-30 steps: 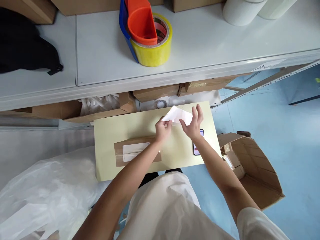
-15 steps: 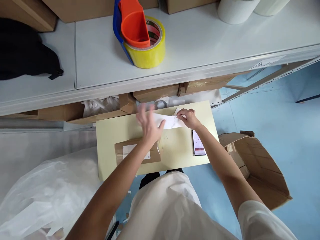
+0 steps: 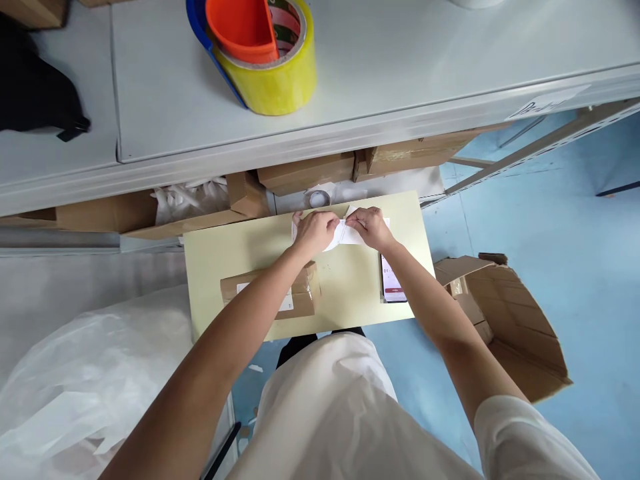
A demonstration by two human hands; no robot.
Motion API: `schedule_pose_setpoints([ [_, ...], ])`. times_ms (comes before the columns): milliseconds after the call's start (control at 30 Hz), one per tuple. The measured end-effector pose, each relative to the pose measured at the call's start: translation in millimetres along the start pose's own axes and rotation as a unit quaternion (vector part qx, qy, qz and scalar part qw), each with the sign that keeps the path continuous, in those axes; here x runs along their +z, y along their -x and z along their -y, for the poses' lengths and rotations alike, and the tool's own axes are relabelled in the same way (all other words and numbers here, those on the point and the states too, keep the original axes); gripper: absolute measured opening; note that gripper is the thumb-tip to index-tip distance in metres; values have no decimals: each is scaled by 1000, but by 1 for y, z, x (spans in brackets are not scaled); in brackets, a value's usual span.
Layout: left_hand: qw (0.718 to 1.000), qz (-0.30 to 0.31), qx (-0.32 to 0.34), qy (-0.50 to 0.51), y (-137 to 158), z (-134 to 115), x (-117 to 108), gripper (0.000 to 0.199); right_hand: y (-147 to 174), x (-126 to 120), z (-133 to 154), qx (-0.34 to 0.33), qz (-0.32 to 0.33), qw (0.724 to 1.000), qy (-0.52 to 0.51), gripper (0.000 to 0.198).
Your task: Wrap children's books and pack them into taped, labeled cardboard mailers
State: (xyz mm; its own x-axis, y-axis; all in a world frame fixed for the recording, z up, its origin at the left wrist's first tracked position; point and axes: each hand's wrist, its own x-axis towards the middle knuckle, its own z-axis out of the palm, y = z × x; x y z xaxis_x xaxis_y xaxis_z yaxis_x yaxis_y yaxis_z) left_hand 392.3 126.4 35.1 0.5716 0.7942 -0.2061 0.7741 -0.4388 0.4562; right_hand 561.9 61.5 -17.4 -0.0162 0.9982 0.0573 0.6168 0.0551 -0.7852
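Observation:
A white printed paper strip [image 3: 353,235] is pinched between my two hands over the back of a small pale yellow table [image 3: 350,283]. My left hand [image 3: 316,231] grips it with fingers closed, partly covering its left part. On the other side, my right hand [image 3: 371,228] pinches the strip close to the left fingertips. Nearer to me, a brown cardboard parcel [image 3: 306,300] with a white label lies under my left forearm. By my right forearm rests a phone [image 3: 393,283] with its screen lit.
Above the small table runs a grey shelf [image 3: 400,67] bearing yellow tape in a red and blue dispenser [image 3: 280,80]. An open cardboard box [image 3: 520,327] stands on the blue floor at right. A white plastic bag [image 3: 110,360] bulges at left. A tape roll [image 3: 319,199] lies behind the table.
My left hand, open and blurred before, has moved right and closed on the paper strip near my right hand. The view has shifted slightly.

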Motion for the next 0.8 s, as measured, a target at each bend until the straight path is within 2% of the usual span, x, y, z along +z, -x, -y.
schedule_pose_setpoints([
  [100,1000,18,-14,-7,-3,5,-2,24,1,-1,-2,3,5,1000,-11,25],
  [233,996,53,52,-40,-5,11,-8,26,1,-8,-7,51,72,996,34,51],
  [400,997,24,25,-65,-6,21,-16,27,-6,-11,-18,104,112,984,91,48],
  [600,996,-73,20,57,-6,41,-26,29,-12,-2,-34,124,101,974,159,53],
  [667,991,-93,13,95,-2,45,-29,30,-10,2,-31,118,75,975,171,54],
  [733,987,-104,8,125,6,45,-32,30,-6,5,-17,110,27,986,126,52],
  [800,983,-109,8,149,17,41,-35,28,0,7,8,102,-12,995,-12,48],
])
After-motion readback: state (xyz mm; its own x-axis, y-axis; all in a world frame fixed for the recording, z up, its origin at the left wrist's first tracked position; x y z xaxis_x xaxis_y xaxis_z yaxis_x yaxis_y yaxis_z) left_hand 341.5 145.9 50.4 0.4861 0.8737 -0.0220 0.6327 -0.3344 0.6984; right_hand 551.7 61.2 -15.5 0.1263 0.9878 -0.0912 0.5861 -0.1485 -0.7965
